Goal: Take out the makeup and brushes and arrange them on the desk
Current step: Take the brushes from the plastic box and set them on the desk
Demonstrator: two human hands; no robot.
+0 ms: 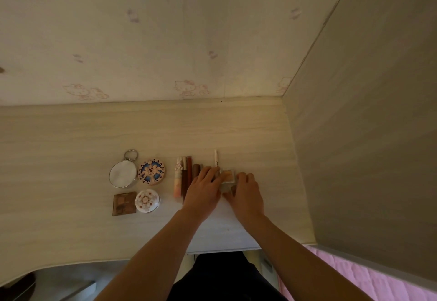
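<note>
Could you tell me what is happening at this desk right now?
A person is laying out makeup on the desk. The left hand and right hand together hold a small square case, just right of a row of tubes. Further left lie a round mirror, a blue-patterned compact, a brown palette and a white round compact. A thin white pen lies beyond the left hand.

Dim warm light, soft focus, wide-angle bending at edges.

Left hand [203,189] and right hand [247,191] holding a small square compact [227,174], tubes [183,178] beside them, pale wooden desk [71,146]
</note>
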